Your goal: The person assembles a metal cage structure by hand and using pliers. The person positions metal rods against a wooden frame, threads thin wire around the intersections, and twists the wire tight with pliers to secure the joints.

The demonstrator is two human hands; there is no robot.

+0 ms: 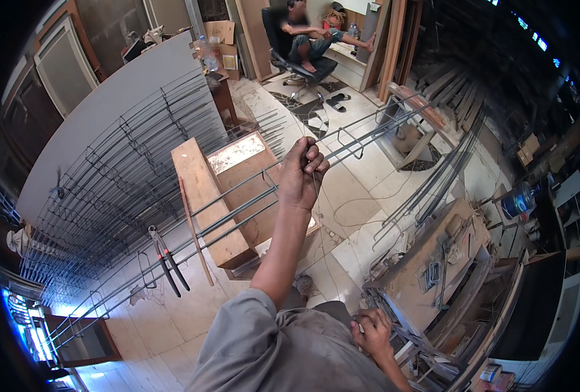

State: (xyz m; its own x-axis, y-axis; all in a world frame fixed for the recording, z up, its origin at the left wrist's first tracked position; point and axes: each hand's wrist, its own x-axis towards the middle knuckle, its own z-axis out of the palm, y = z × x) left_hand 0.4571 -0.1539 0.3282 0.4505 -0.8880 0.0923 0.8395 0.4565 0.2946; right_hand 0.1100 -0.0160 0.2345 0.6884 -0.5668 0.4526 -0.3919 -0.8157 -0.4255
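Observation:
My left hand (305, 173) is raised in a closed fist at the middle, in front of long steel rebars (238, 210). A thin wire (313, 197) shows above and below the fist and appears gripped in it. My right hand (372, 332) is low beside my body, fingers curled; what it holds, if anything, is too small to make out. The rebars run slantwise from lower left to upper right, with bent stirrups (351, 144) around them. Pincers (166, 261) with red and black handles hang on the bars to the left.
A wooden beam and box (215, 202) support the bars midway; a wooden stand (427, 117) is at their far end. Many finished rebar cages (120, 170) lean against a grey panel. A cluttered workbench (434, 274) stands right. A person (309, 39) sits on an office chair.

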